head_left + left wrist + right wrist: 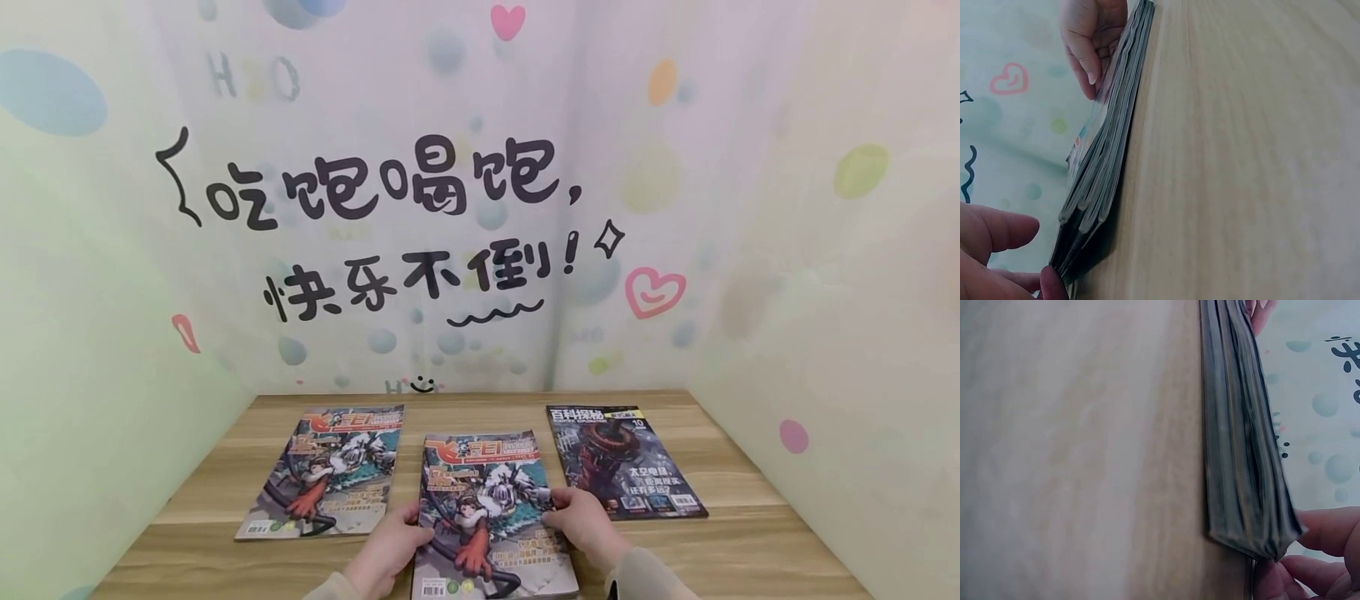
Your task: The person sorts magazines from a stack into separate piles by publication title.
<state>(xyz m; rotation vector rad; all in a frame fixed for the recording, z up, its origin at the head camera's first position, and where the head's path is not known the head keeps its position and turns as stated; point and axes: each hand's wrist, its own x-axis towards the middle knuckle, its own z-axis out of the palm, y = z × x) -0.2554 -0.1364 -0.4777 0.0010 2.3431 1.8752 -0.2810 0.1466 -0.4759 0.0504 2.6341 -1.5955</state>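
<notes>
A stack of several magazines (491, 500) lies in front of me, its top cover showing a figure with a big red glove. My left hand (393, 537) holds the stack's left edge, its thumb at the cover's border and its fingers low at the side. On the opposite edge my right hand (588, 523) grips the stack, thumb over the top and fingers beneath the side. In the left wrist view the rounded spines (1094, 200) show one above another. The right wrist view shows the loose page edges (1241, 437), with fingertips (1269, 578) at the near corner.
A magazine with the same cover (326, 471) lies to the left on the wooden table (202, 500). A darker magazine (622, 458) lies to the right, near my right hand. A printed curtain (420, 100) stands behind the table, with pale walls on both sides.
</notes>
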